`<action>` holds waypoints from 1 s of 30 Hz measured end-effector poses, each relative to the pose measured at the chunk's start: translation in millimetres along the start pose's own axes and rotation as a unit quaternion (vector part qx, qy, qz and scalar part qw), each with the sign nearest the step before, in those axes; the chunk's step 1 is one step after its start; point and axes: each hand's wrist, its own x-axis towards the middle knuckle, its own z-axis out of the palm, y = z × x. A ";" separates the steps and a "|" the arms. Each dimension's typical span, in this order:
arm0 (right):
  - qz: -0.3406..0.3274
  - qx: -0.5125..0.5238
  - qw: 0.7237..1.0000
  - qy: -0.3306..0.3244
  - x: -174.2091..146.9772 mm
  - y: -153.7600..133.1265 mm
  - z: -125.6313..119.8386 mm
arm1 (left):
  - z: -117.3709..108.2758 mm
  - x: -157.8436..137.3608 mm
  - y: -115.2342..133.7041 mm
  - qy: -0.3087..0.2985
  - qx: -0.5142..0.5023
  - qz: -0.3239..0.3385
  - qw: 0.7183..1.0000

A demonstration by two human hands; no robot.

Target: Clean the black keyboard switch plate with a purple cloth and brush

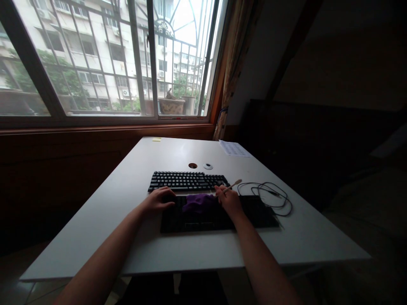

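My right hand (229, 201) is closed around a slim light stick, perhaps a small brush (237, 183), whose pale wider end points up and right. Its other end is hidden by my fingers, close to a crumpled purple cloth (199, 203). That cloth lies on a black rectangular panel (203, 225), which seems to be a keyboard's casing. At the panel's left end rests my left hand (158, 200), thumb and fingers apart, touching its upper corner. Just beyond the panel, a black keyboard section with rows of keys (181, 181) lies on the white table (133, 241).
A dark cable (288, 199) loops on the table right of the panel. Behind the keys are a round cable hole (193, 165) and its round cover (207, 166). Printed paper (234, 148) lies at the back right, and a yellow note (157, 139) at the back left.
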 end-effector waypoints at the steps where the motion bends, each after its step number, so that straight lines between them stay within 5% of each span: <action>1: -0.005 -0.001 1.000 0.005 0.0 1.0 0.5 | 0.3 0.2 -1.1 0.000 0.000 0.001 1.000; 30: -0.007 0.038 0.999 -0.004 0.2 2.6 0.3 | 3.3 0.5 -8.1 0.004 -0.006 0.009 1.000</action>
